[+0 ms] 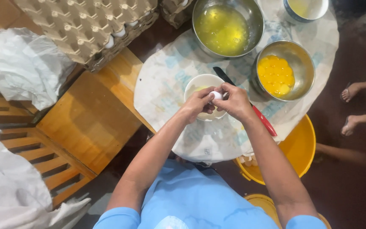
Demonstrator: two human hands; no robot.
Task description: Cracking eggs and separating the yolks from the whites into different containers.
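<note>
Seen from above: left hand [196, 103] and right hand [234, 101] meeting over a small round white bowl [200, 81], fingers of both curled closed around one smooth white egg [216, 96], thumbs pressed at its top. Egg held just above the bowl's near rim; a trace of pale yolk showing inside the bowl.

Bowl standing on a round table draped in wrinkled, faded printed cloth [166, 80]. Just right of the hands, a knife [244, 101] with dark blade and glossy red handle, lying diagonally and partly hidden under the right wrist. Further back, a large shiny steel bowl [257, 21] holding clear yellowish egg whites. To its right, a smaller steel bowl [303, 63] packed with round orange yolks.

Upper left, stacked grey pulp egg trays [85, 25], dimpled, with white eggs peeping from the lower layer. Crumpled white plastic sheets [18, 68] over a slatted wooden bench [85, 118]. Below the table edge, a bright yellow plastic bucket [301, 148] with broken shells inside. Another person's bare feet [350, 91] at far right on dark floor.
</note>
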